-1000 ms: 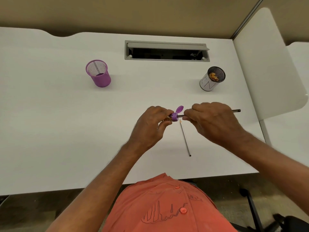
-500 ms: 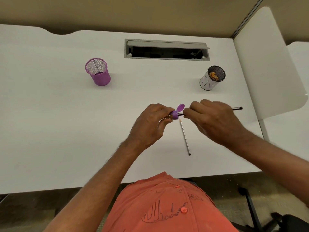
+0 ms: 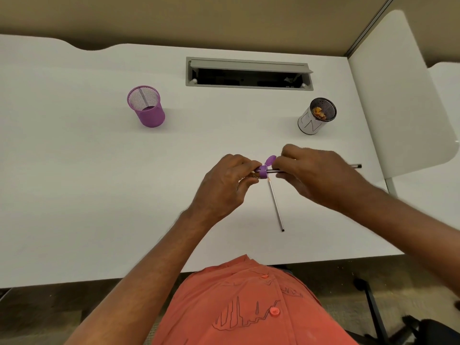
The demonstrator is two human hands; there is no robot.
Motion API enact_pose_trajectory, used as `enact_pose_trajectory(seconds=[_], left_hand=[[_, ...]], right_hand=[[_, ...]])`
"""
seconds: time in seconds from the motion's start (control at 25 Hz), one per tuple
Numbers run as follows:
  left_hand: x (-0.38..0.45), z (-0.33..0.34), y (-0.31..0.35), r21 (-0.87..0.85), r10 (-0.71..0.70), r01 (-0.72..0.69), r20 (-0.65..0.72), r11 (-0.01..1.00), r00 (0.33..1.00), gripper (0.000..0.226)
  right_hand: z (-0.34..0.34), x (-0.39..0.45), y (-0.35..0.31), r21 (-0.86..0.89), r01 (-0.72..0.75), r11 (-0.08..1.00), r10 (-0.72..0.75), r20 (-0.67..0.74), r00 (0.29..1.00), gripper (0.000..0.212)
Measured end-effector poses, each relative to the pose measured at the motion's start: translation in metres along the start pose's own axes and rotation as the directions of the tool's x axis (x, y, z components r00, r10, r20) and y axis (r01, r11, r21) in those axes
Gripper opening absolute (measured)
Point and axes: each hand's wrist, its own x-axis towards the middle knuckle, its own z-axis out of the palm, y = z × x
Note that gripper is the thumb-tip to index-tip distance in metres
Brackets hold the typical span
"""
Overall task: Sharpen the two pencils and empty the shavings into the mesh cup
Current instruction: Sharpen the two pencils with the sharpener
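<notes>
My left hand (image 3: pixel 224 185) grips a small purple sharpener (image 3: pixel 263 173) whose lid stands flipped up; shavings show inside its clear body. My right hand (image 3: pixel 318 178) holds a dark pencil (image 3: pixel 356 166) pushed into the sharpener, its far end sticking out to the right. A second grey pencil (image 3: pixel 275 205) lies on the white desk (image 3: pixel 87 183) just below the sharpener, its sharp tip pointing up. A black mesh cup (image 3: pixel 316 115) wrapped in white paper stands at the back right with orange shavings in it.
A purple mesh cup (image 3: pixel 146 107) stands at the back left. A grey cable hatch (image 3: pixel 249 74) is open at the back centre. A white partition panel (image 3: pixel 398 95) rises along the desk's right edge. A chair base (image 3: pixel 373 302) shows under the desk.
My right hand has turned a little on the pencil. The sharpener and my left hand stay in the same place.
</notes>
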Motion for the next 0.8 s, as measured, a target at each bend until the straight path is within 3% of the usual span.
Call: enact_pose_trajectory(seconds=[0.08,0.16,0.24,0.28,0.36,0.44,0.52,0.6,0.68,0.72,0.8], left_hand=[[0.001,0.000,0.000,-0.032,0.001,-0.001,-0.014,0.999,1.000,0.029],[0.002,0.000,0.000,-0.044,-0.002,0.001,-0.025,0.999,1.000,0.028],[0.001,0.000,0.000,-0.026,0.002,-0.003,-0.034,1.000,0.999,0.029],[0.000,0.001,0.002,-0.008,0.011,-0.012,-0.027,1.000,1.000,0.029],[-0.003,0.002,0.004,0.026,0.034,-0.034,0.000,0.999,0.999,0.028],[-0.004,0.003,0.002,0.033,0.041,-0.041,-0.001,0.999,0.999,0.028],[-0.002,0.001,-0.003,0.043,0.037,-0.037,-0.001,0.998,0.999,0.029],[0.000,-0.001,-0.005,0.049,0.038,-0.038,0.007,0.998,0.999,0.029],[0.002,-0.001,-0.006,0.022,0.029,-0.029,0.002,0.999,1.000,0.030],[0.003,0.000,-0.006,0.005,0.021,-0.021,-0.004,1.000,1.000,0.029],[0.004,0.001,-0.005,-0.009,0.016,-0.016,-0.009,1.000,1.000,0.029]], right_hand=[[0.004,-0.004,0.000,-0.259,0.035,0.965,-0.074,-0.141,0.987,0.006],[0.006,-0.006,-0.003,-0.345,0.030,0.938,-0.104,-0.198,0.975,0.015],[0.005,-0.003,-0.005,-0.218,0.002,0.976,-0.020,-0.082,0.996,0.021],[0.000,0.003,-0.004,-0.092,-0.078,0.993,0.083,0.052,0.995,0.028],[-0.007,0.017,0.003,0.238,-0.312,0.920,0.211,0.371,0.904,0.040],[-0.008,0.023,0.008,0.380,-0.409,0.829,0.200,0.482,0.853,0.038],[-0.004,0.020,0.006,0.421,-0.359,0.833,0.178,0.409,0.895,0.020],[-0.002,0.012,0.005,0.324,-0.187,0.928,0.111,0.239,0.965,0.015],[0.008,0.002,0.004,-0.013,-0.015,1.000,0.015,-0.005,1.000,0.007],[0.011,-0.001,0.002,-0.180,0.014,0.984,-0.036,-0.120,0.992,0.009],[0.012,-0.005,-0.002,-0.305,0.015,0.952,-0.080,-0.202,0.976,0.017]])
